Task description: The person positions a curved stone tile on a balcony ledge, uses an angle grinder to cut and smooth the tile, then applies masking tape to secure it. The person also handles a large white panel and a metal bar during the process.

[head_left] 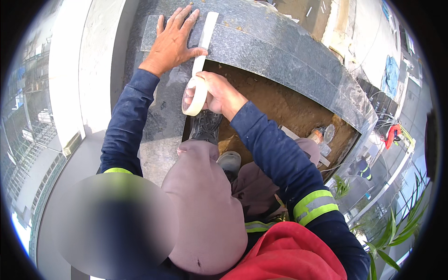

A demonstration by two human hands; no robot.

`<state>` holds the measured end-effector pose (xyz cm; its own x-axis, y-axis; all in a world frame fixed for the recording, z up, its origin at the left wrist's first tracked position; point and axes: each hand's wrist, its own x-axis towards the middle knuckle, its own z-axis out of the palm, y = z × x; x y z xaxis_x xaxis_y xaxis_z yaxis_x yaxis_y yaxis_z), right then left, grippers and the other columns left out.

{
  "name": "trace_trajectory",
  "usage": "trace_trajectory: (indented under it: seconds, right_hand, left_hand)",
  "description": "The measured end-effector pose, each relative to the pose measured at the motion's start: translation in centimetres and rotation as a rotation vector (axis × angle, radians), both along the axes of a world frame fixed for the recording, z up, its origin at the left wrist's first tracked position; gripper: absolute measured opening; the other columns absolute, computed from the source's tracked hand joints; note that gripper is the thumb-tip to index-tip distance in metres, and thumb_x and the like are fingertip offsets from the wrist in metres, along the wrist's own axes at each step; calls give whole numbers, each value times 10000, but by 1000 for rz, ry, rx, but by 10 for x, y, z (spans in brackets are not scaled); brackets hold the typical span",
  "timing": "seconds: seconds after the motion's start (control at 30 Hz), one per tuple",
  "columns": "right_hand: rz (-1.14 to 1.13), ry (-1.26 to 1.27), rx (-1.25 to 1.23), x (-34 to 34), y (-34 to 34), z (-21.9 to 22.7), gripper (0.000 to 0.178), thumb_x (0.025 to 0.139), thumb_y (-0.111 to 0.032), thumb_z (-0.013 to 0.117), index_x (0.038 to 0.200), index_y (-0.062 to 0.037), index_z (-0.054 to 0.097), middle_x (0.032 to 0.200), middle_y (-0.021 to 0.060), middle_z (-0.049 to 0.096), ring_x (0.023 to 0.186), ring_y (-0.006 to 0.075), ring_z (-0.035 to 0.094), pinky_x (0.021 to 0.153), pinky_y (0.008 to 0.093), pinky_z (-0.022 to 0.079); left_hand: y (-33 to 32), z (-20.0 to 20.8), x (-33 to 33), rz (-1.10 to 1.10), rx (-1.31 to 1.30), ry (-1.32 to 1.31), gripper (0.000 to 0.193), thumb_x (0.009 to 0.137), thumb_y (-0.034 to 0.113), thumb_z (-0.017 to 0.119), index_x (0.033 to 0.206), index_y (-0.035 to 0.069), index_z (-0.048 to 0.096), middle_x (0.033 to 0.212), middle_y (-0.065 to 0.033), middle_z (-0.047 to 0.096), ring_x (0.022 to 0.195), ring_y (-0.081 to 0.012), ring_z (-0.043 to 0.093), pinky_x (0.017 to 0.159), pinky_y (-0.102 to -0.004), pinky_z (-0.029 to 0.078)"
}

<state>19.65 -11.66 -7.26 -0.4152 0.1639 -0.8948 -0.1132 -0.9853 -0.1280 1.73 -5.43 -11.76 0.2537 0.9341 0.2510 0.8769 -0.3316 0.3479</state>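
My left hand (171, 48) lies flat with fingers spread on a grey stone slab (163, 116), its thumb pressing on the edge of a pale strip of masking tape (208, 30). The strip runs up over the seam between the slab and the curved grey stone edging (275, 49). From its lower end it leads down to a roll of masking tape (199, 99). My right hand (218, 93) is closed around that roll, with some fingers inside the ring. The roll hangs tilted above my dark shoe (205, 126).
Brown soil (270, 95) fills the recess inside the stone edging, where my other shoe (229, 161) stands. A white pillar (95, 60) rises at left. An orange-and-clear object (318, 135) lies at the recess's right. Green leaves (396, 233) and a distant person (363, 169) are farther right.
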Motion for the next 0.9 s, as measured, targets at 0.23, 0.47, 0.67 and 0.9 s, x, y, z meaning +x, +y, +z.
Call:
trace_trajectory:
  seconds: [0.23, 0.47, 0.67, 0.9]
  right_hand:
    - [-153, 17, -73, -2, -7, 11, 375, 1100, -324, 403, 1049, 21, 540, 870, 166, 638, 739, 271, 657, 756, 481, 570]
    - [-289, 192, -189, -1, -20, -10, 308, 1096, -375, 449, 1069, -86, 553, 786, 65, 619, 630, 208, 601, 687, 423, 525]
    - [-354, 133, -204, -23, -15, 1, 337, 1101, -358, 445, 937, -100, 588, 640, 7, 574, 495, 142, 491, 641, 366, 459]
    - [6, 318, -162, -88, -64, 27, 277, 1069, -252, 502, 1073, -18, 648, 761, 78, 641, 586, 181, 588, 628, 387, 525]
  left_hand:
    - [-3, 3, -6, -55, -125, 43, 1256, 625, 778, 787, 1613, 161, 317, 1660, -98, 312, 1568, -307, 200, 1260, -626, 97]
    - [0, 6, -1, -31, -166, -6, 1265, 613, 758, 811, 1600, 127, 333, 1660, -117, 309, 1574, -329, 172, 1250, -641, 72]
    - [-1, 9, 1, -34, -185, 2, 1259, 624, 755, 808, 1599, 117, 332, 1661, -132, 305, 1575, -350, 157, 1240, -663, 69]
    - [-1, 2, -2, -70, -162, 17, 1322, 610, 860, 714, 1631, 155, 259, 1676, -109, 264, 1584, -335, 121, 1247, -644, 32]
